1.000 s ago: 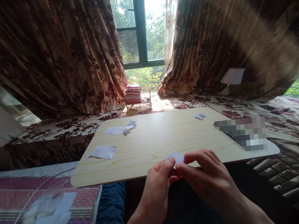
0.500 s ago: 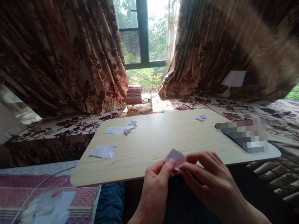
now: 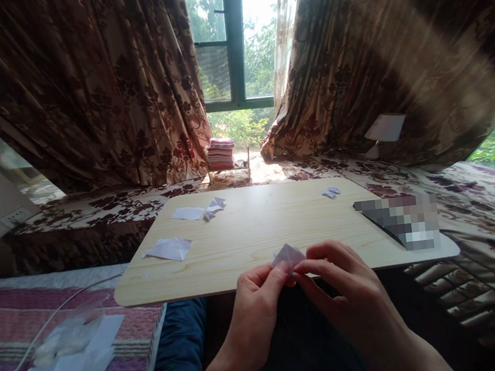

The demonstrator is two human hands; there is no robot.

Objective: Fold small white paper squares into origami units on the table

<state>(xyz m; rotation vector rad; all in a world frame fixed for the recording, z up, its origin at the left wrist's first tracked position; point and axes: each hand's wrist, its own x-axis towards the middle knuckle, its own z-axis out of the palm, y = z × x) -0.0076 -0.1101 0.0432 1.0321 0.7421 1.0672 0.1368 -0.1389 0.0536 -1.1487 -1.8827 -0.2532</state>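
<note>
Your left hand [image 3: 255, 303] has the small white folded paper, its top a diamond point [image 3: 289, 252], pinched under the thumb. In the head view, your right hand [image 3: 345, 275] brings its fingertips to the paper's lower right edge; whether they pinch it or only touch, you can't tell from here. You have the paper just above the near edge of the pale wood-grain tabletop with rounded corners [image 3: 235, 240]. To its left lies a creased white paper sheet [image 3: 170, 248]. You seem to be mid-fold, shaping or pressing a crease. Your next move likely calls for a steady left thumb while your right fingertips line up the layers and run along the edge.
</note>
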